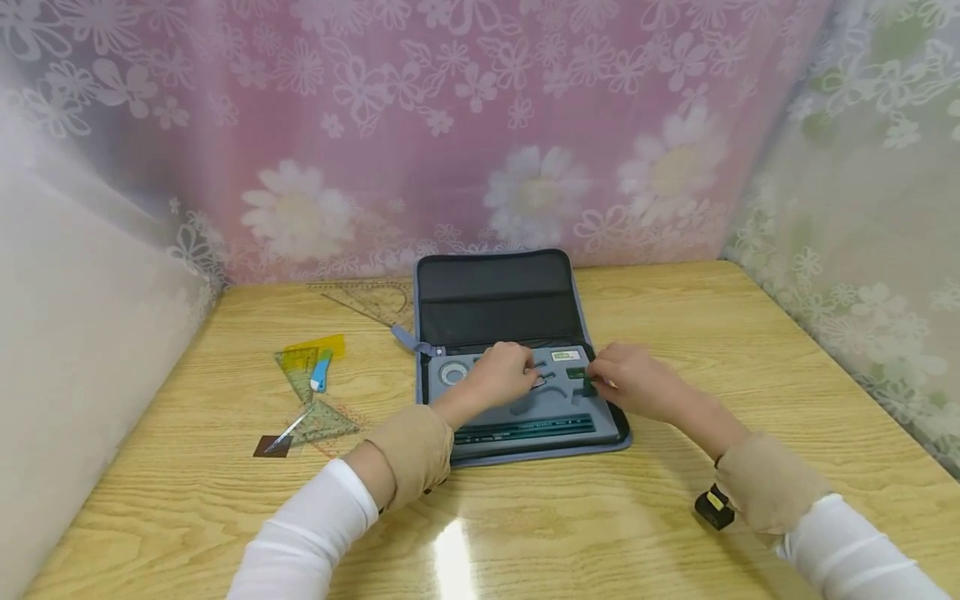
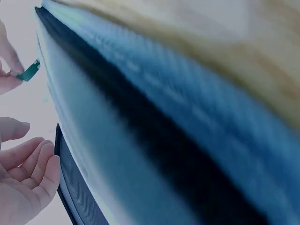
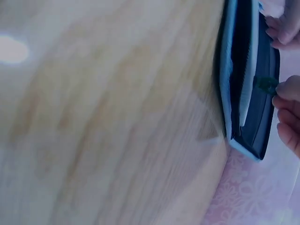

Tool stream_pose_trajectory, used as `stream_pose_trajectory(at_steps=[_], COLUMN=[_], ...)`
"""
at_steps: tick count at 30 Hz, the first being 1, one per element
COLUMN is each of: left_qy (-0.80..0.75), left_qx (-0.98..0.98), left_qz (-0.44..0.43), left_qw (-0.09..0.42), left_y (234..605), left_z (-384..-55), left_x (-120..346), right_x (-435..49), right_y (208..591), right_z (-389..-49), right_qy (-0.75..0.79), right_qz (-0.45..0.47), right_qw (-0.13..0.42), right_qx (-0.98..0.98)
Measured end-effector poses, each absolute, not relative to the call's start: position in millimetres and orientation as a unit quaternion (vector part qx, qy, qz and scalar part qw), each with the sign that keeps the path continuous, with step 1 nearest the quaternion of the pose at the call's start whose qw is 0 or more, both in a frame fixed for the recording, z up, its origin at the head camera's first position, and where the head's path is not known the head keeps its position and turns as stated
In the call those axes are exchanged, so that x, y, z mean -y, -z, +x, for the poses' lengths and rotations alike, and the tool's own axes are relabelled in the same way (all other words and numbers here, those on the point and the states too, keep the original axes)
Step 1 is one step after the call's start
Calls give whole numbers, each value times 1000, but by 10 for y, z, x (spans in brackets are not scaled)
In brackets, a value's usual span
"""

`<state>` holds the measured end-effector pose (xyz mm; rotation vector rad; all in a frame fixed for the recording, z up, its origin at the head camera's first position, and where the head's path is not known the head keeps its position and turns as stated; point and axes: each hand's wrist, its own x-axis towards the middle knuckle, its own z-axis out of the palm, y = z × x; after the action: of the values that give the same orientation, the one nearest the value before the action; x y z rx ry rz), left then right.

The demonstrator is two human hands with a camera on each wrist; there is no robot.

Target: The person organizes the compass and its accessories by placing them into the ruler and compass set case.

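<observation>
Wood-grain tabletop [image 1: 600,517] fills the foreground, where two white sleeves and tan wristbands [image 1: 416,450] reach inward. A dark square [image 1: 272,446] lies off to the left, touching a green triangle ruler [image 1: 326,421]. Beyond the wristbands, dark green pencils [image 1: 525,429] lie side by side along the near edge of a grey tray [image 1: 558,402] inside an open zip case [image 1: 495,321]. Over the tray's right side, the right hand [image 1: 637,383] pinches a small green piece [image 3: 266,85] between thumb and fingertips. The left hand [image 1: 498,372] is over the middle, fingers loosely bent and thumb apart, with nothing visible in its grasp; whether it touches the tray cannot be told. A pale ring [image 1: 452,373] sits left of it, and a blue-and-white handle [image 1: 321,371] lies outside the case near a yellow ruler [image 1: 326,344]. Farther back are a white eraser [image 1: 565,355] in the tray, the case's raised black lid, a clear triangle [image 1: 375,300] and pink flowered cloth [image 1: 450,125].
</observation>
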<state>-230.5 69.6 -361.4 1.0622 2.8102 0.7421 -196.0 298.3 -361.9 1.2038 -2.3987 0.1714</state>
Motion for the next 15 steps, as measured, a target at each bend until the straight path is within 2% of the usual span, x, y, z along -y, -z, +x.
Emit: stream_pose_trajectory(at_steps=[6,15], left_qy=[-223,-186], left_qx=[-912,-921], left_qz=[344,341], left_qw=[14,35], left_y=[3592,3575], left_z=[-2335,-2360], left_x=[-621,-405], right_x=[-2885,-2810], right_y=[3655,3693], right_z=[-1947,-1954], right_qy=[34,-15], right_qz=[491,496], right_qw=[242,169], right_qx=[836,852])
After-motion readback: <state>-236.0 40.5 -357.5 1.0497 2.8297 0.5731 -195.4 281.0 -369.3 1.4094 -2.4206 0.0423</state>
